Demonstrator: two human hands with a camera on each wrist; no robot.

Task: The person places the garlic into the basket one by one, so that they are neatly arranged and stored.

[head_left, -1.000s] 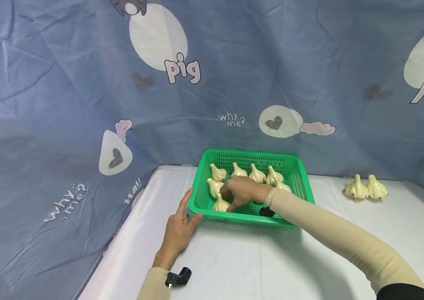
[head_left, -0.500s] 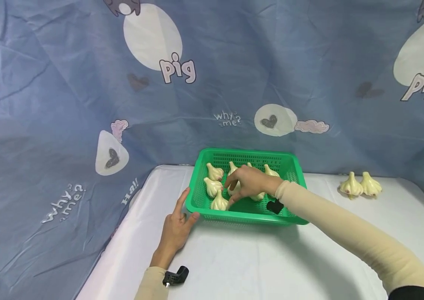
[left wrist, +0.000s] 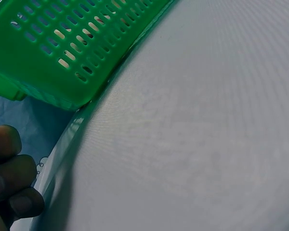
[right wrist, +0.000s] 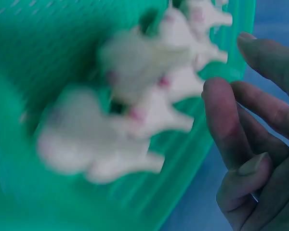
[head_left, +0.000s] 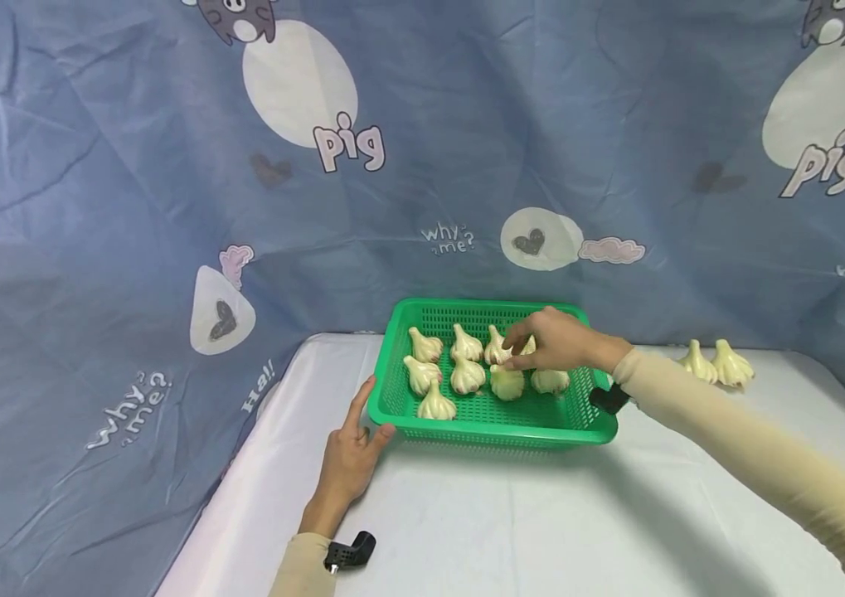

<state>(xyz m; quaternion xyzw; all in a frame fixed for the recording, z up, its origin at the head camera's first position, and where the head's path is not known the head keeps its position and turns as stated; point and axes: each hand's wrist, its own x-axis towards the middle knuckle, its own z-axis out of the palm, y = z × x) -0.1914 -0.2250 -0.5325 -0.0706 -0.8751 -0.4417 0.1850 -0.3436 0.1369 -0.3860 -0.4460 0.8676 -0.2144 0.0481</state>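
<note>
A green plastic basket (head_left: 482, 430) stands on the white-covered table, with garlic bulbs in rows inside it. The nearest bulb (head_left: 437, 404) sits in its front left corner. My left hand (head_left: 350, 458) touches that outer corner with a straight index finger and thumb; its other fingers are bent in the left wrist view. Over the back right of the basket hovers my right hand (head_left: 562, 338), fingers loosely bent. Nothing lies between its fingertips in the right wrist view, where garlic bulbs (right wrist: 135, 67) appear blurred. The hand partly hides a back-row bulb (head_left: 529, 345).
Two more garlic bulbs (head_left: 731, 363) sit on the table at the right, one partly behind the right sleeve. A blue printed cloth (head_left: 392, 191) hangs behind the table (head_left: 482, 522) and along its left side.
My right hand has left the bulb in the front left of the basket and moved right and slightly up. The left hand stays at the corner. The head view has shifted slightly.
</note>
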